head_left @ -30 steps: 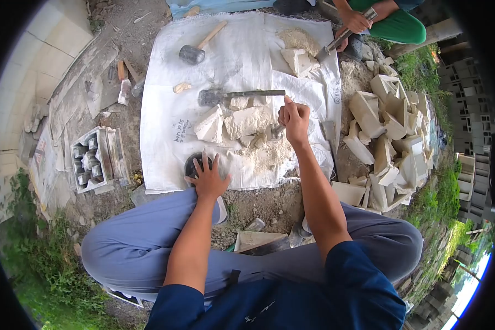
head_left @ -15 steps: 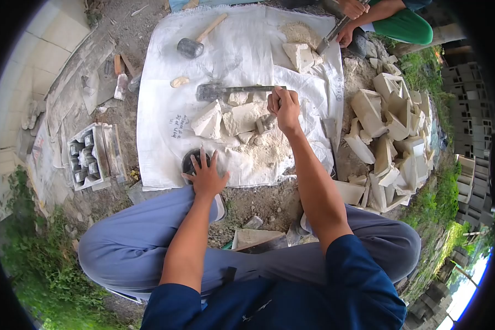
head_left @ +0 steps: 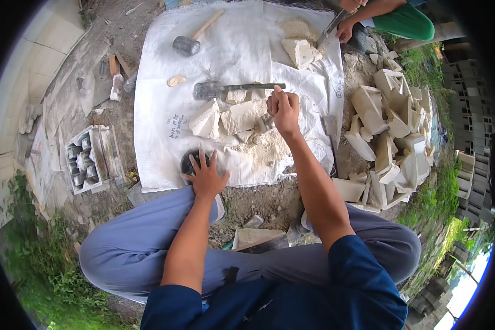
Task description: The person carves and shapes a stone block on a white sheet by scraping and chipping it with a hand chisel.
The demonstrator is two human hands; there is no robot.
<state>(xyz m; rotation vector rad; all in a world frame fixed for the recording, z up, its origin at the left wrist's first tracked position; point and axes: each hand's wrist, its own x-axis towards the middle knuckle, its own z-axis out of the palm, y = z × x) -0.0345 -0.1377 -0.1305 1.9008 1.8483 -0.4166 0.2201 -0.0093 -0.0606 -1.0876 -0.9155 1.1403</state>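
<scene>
My right hand is closed, its fingers at the end of a dark handle. That handle belongs to a hammer with a grey block head, lying across the white sheet. Just below the hammer are broken cream-coloured stone pieces and a pile of pale crumbs. A small greyish piece beside my right fingers is hard to make out. With fingers spread, my left hand rests at the near edge of the sheet, partly covering a black round object.
Farther up the sheet lies a mallet with a wooden handle. A co-worker's hand holds a long tool near a stone block. Broken slabs are heaped at right. A moulded tray stands at left.
The view has shifted slightly, so the sheet and its contents sit a little farther left. My hands look nearly still. The co-worker's long tool has changed position slightly.
</scene>
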